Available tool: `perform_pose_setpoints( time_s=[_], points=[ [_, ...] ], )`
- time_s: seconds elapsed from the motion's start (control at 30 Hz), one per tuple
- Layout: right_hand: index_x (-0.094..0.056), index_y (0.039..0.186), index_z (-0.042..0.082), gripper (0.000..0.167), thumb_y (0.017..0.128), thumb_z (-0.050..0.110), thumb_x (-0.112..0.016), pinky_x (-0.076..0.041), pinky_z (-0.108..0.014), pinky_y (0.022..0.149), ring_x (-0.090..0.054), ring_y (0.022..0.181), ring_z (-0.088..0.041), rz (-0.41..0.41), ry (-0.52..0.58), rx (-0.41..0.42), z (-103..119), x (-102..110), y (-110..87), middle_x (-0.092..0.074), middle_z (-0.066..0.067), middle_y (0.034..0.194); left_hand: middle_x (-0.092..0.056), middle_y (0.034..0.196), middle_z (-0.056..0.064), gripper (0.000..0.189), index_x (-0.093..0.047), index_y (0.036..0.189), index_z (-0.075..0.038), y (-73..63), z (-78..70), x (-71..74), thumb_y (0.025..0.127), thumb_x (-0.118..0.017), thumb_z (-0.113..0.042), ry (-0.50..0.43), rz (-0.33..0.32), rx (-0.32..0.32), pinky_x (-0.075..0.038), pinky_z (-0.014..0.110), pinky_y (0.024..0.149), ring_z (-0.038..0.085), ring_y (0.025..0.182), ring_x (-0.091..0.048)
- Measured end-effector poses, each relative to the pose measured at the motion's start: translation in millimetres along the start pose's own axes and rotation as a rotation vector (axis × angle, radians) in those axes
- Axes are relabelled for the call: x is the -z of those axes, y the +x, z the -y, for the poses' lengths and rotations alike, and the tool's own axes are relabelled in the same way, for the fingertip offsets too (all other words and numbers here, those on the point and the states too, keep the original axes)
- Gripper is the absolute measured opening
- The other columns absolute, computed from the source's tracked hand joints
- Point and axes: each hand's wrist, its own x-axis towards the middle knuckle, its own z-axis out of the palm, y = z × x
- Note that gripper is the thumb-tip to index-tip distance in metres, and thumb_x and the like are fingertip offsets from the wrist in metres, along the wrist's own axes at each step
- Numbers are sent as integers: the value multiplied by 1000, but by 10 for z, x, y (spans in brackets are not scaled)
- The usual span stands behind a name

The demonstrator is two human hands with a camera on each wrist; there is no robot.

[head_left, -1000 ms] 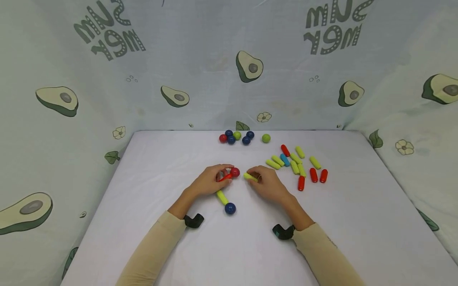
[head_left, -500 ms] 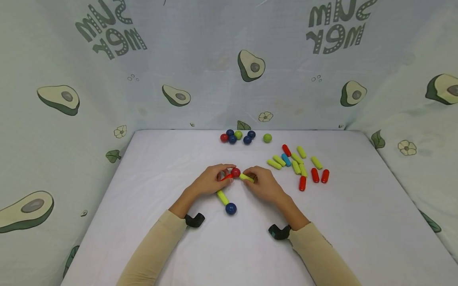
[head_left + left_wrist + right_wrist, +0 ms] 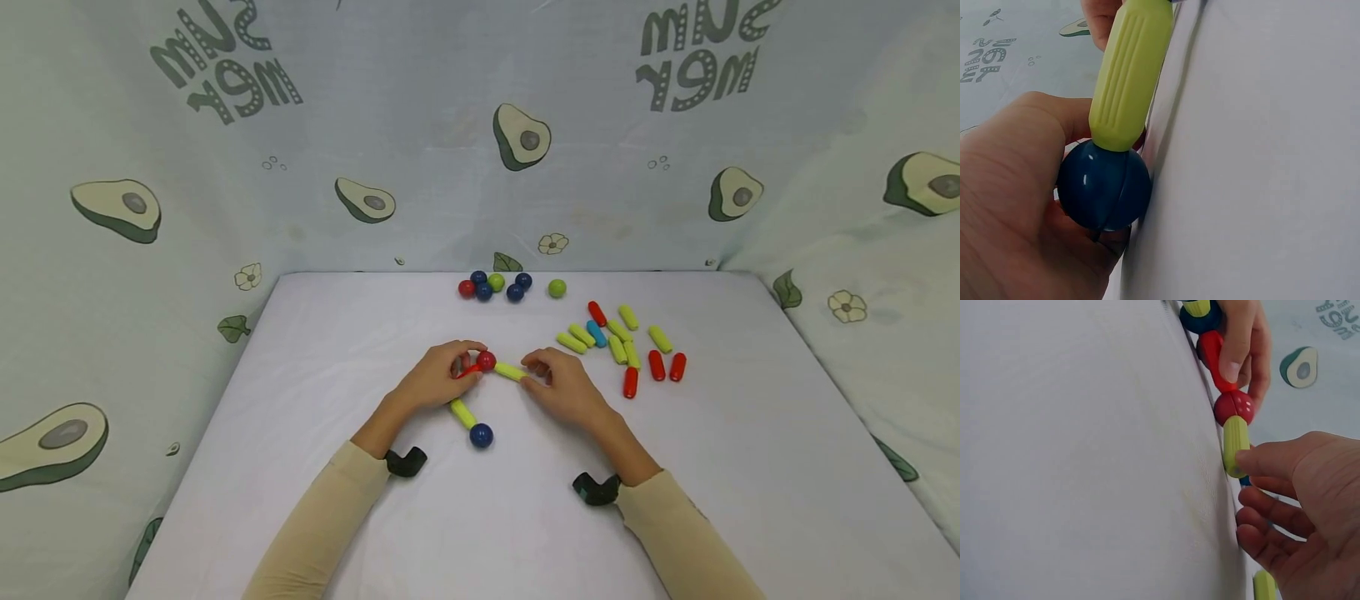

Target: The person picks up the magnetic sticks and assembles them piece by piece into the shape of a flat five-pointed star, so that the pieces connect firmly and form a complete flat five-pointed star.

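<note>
My left hand (image 3: 429, 377) pinches a red stick (image 3: 1217, 357) between thumb and fingers. A red ball (image 3: 486, 360) joins that stick to a yellow-green stick (image 3: 511, 372). My right hand (image 3: 564, 385) rests its thumb on the free end of this yellow-green stick; its other fingers are spread apart from it. By the left palm sits a dark blue ball (image 3: 1104, 185), mostly hidden in the head view. From it another ribbed yellow-green stick (image 3: 462, 413) runs to a second dark blue ball (image 3: 482, 435) nearer the front.
Blue, red and green balls (image 3: 514, 292) lie along the table's back edge. Right of the hands are loose yellow-green sticks (image 3: 617, 349), red sticks (image 3: 631, 382) and a blue stick (image 3: 596, 333). A black wrist camera (image 3: 596, 488) sits on the right wrist, another on the left.
The right hand brought its yellow-green stick leftward to the red ball, where it now joins. Its fingers have since loosened and drawn back right. The left hand keeps its hold.
</note>
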Motion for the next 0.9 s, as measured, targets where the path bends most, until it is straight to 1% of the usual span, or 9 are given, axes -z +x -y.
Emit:
perform_pose_setpoints(
  time_s=[0.07, 0.13, 0.23, 0.3, 0.37, 0.43, 0.57, 0.73, 0.9],
  points=[
    [-70, 121, 10, 28, 95, 20, -75, -52, -32, 83, -57, 91, -18, 7, 7, 10, -1, -6, 16, -69, -4, 103, -61, 100, 1, 43, -61, 136, -17, -2, -7, 8, 95, -71, -20, 7, -12, 16, -46, 25, 67, 14, 78, -54],
    [-71, 121, 9, 27, 96, 19, -74, -52, -33, 83, -58, 92, -18, 14, 18, 30, 2, -19, 41, -69, -4, 103, -61, 113, 2, 47, -59, 139, -19, -3, -18, 13, 93, -71, -17, 12, -4, 39, -51, 30, 78, 16, 91, -56],
    [-71, 119, 10, 25, 97, 20, -72, -52, -33, 83, -58, 91, -18, 20, 23, 51, 11, -37, 94, -70, -3, 102, -56, 137, 4, 56, -55, 146, -24, -6, -36, 12, 91, -67, -14, 34, 37, 57, -52, 40, 97, 20, 114, -54],
    [-72, 118, 11, 23, 97, 21, -72, -52, -32, 82, -59, 90, -17, 16, 26, 47, 16, -36, 147, -70, -2, 99, -52, 145, 4, 60, -54, 148, -27, -4, -46, 8, 91, -65, -14, 47, 66, 61, -50, 44, 103, 22, 123, -51],
    [-72, 116, 12, 21, 98, 23, -71, -52, -32, 81, -60, 89, -18, 4, 43, 35, 15, -18, 216, -69, -2, 98, -53, 141, 6, 55, -57, 147, -27, -1, -48, 2, 93, -65, -18, 69, 75, 60, -51, 44, 101, 23, 120, -51],
    [-72, 115, 12, 21, 98, 24, -71, -52, -33, 82, -60, 90, -20, -14, 71, 6, 9, 9, 307, -69, -3, 98, -56, 132, 6, 47, -62, 141, -27, 3, -41, -6, 95, -67, -23, 88, 67, 64, -52, 39, 96, 22, 113, -53],
    [-69, 119, 11, 23, 99, 23, -69, -54, -36, 88, -61, 96, -23, -57, 94, -43, -25, 61, 556, -69, -6, 106, -58, 119, 4, 33, -72, 127, -24, 0, -25, -14, 95, -73, -30, 110, 57, 62, -51, 34, 90, 19, 105, -54],
    [-61, 135, 8, 36, 101, 20, -66, -54, -43, 99, -58, 110, -28, -84, 40, -64, -71, 102, 883, -61, -12, 131, -61, 119, 3, 26, -73, 122, -20, -6, -1, -30, 98, -71, -30, 110, 55, 48, -50, 34, 90, 19, 106, -56],
    [-45, 153, 9, 54, 103, 19, -61, -44, -50, 114, -53, 131, -34, -52, -80, -60, -99, 116, 1100, -38, -17, 159, -63, 118, 4, 26, -69, 123, -18, -9, -6, -38, 100, -68, -29, 93, 20, 38, -50, 31, 85, 18, 101, -57]
  ],
)
